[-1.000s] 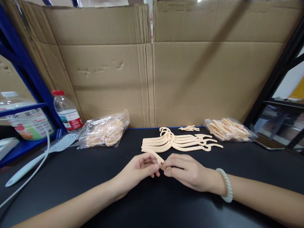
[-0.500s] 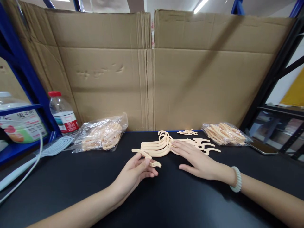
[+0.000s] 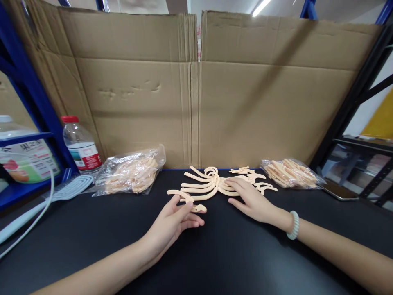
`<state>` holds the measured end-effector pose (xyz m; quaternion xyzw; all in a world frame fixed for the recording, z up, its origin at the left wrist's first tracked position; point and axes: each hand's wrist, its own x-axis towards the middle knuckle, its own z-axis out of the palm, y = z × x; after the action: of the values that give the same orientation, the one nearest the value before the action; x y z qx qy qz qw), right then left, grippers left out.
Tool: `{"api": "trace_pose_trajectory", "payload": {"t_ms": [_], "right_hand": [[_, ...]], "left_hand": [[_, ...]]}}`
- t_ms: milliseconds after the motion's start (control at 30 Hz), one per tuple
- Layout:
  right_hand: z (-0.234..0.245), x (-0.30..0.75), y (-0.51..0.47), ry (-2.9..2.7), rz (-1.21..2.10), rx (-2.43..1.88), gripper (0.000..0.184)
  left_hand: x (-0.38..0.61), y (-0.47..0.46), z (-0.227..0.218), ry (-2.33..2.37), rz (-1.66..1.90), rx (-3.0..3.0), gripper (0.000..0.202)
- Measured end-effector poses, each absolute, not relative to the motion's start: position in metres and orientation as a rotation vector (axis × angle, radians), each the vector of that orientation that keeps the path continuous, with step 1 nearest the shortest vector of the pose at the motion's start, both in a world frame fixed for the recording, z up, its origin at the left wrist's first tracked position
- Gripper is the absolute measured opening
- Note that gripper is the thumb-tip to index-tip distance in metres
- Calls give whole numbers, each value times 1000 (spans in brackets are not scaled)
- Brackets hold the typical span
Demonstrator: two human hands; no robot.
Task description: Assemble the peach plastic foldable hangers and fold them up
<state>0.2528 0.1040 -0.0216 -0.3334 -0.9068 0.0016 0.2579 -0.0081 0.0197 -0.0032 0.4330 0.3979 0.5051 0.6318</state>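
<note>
In the head view, the left hand (image 3: pixel 172 219) has its grip closed, thumb against fingers, on a curved beige hanger piece (image 3: pixel 178 193); a second beige end (image 3: pixel 200 208) projects past the fingertips on the right, and whether the two are joined is hidden by the hand. The held piece's long axis runs roughly left to right, its right end dipping toward the person. The row of beige hangers (image 3: pixel 198 186) lies beyond the left hand and to its right, arms also running left to right, hooks gathered at the far middle. The held piece overlaps the nearest left arm in view; contact cannot be determined. The right hand (image 3: pixel 253 200) is nearer to the row: its grip is open, fingers extended over the right-hand arms, thumb apart, with no closed hold visible. The row rests on a black worktop (image 3: pixel 215 258). Behind its right half lies a small pile of parts (image 3: pixel 241 169); a left clear bag (image 3: pixel 132 174) and a right clear bag (image 3: pixel 291 174) of beige pieces flank it, well apart. A cardboard screen (image 3: pixel 138 94) bounds the rear.
</note>
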Motion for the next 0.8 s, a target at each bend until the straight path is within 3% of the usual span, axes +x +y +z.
{"api": "trace_pose_trajectory", "payload": {"t_ms": [100, 167, 300, 533, 800], "right_hand": [[-25, 251, 109, -2366, -38, -925, 12], [-26, 249, 113, -2334, -46, -916, 4], [-22, 249, 113, -2306, -11, -888, 7], [-16, 257, 90, -2174, 207, -879, 7], [-15, 261, 72, -2110, 34, -746, 12]], "left_hand": [[-9, 21, -5, 875, 1166, 1003, 41], [-9, 22, -5, 848, 1174, 1021, 41], [-10, 22, -6, 861, 1194, 1026, 43], [-17, 24, -2, 900, 1213, 1016, 30], [-22, 31, -7, 843, 1192, 1052, 24]]}}
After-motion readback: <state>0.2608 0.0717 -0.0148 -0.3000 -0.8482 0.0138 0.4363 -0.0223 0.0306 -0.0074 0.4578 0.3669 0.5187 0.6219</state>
